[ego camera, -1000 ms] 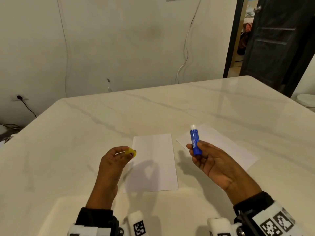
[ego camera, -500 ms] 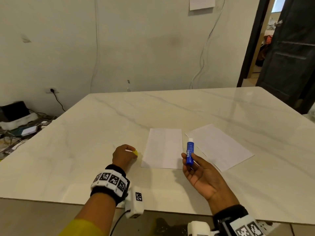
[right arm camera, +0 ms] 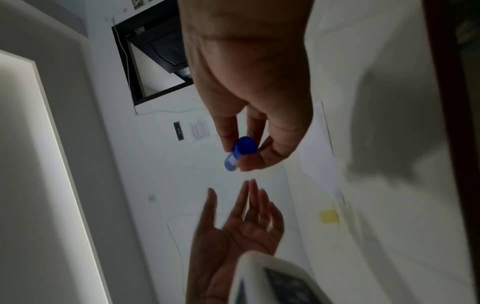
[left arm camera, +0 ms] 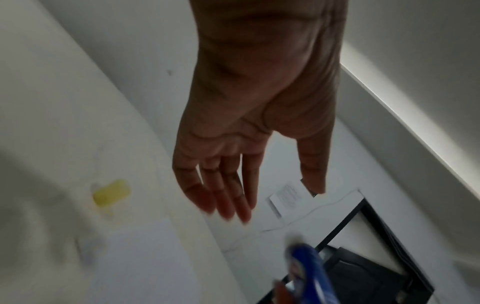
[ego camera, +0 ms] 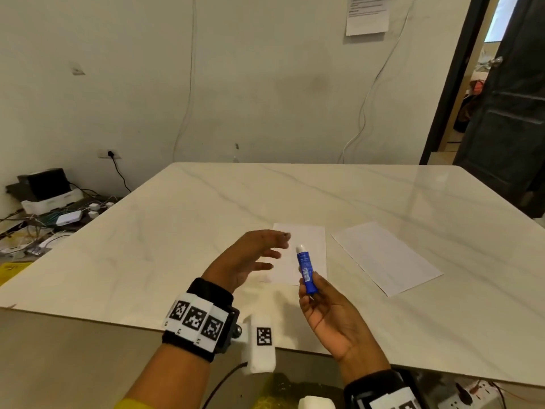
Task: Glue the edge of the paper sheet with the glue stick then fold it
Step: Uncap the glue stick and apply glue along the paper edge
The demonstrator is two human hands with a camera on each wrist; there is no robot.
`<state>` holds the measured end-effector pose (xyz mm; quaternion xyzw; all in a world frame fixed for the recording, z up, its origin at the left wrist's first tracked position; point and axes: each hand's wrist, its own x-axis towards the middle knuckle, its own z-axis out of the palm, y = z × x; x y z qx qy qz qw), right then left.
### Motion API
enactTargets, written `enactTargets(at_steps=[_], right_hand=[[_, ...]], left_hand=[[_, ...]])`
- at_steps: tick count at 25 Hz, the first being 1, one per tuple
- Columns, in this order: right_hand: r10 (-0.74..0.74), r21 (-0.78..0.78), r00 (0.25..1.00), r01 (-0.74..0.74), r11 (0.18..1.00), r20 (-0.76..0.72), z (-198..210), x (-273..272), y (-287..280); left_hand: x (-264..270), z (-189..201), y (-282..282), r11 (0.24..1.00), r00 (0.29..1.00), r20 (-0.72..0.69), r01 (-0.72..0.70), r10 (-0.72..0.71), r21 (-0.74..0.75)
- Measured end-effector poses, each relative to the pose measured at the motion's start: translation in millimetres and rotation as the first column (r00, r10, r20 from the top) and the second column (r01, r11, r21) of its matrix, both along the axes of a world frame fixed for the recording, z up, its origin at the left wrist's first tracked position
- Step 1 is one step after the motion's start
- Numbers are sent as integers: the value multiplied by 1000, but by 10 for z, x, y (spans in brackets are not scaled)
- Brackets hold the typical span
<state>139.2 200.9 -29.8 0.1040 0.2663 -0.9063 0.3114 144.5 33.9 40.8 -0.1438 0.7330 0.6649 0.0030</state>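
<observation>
The head view looks forward and down across the pale marble-patterned table (ego camera: 206,219) toward the wall. Each wrist view looks close along its own palm, tilted up at the wall; both share the small yellow plastic cap (left arm camera: 111,192) (right arm camera: 328,216).

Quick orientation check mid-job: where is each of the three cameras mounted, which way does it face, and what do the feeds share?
Head: worn on the head, looks forward and down at the table; shows both forearms, open left hand, right hand gripping the glue stick.
Left wrist: looks along the left palm; yellow cap lies on the table.
Right wrist: looks along the fingers that pinch the stick.
Shared: all three show the stick; both wrist views show the cap.
</observation>
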Motion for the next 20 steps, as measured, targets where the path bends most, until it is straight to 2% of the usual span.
enactTargets(at_steps=[2, 7, 9, 12, 15, 20], right_hand=[[-4, 15, 1000, 4, 1000, -1, 25, 78, -22], [14, -105, 1000, -15, 994, -16, 34, 191, 10], [22, -110, 999, -27, 994, -46, 26, 215, 54], [1, -73, 995, -8, 997, -103, 11, 217, 103], [-51, 18, 982, 55, 998, -184, 34, 181, 93], [-107, 188, 940, 174, 967, -323, 74, 114, 78]], left_hand=[[90, -28, 176, 988, 990, 14, 137, -138, 72], [245, -197, 429, 956, 971, -36, 239, -236, 171], [268, -187, 449, 958, 972, -75, 232, -222, 166], [253, -143, 478, 973, 974, -90, 217, -210, 77], [227, -141, 532, 983, 980, -96, 176, -172, 45], [161, -148, 582, 993, 993, -79, 91, -85, 74]])
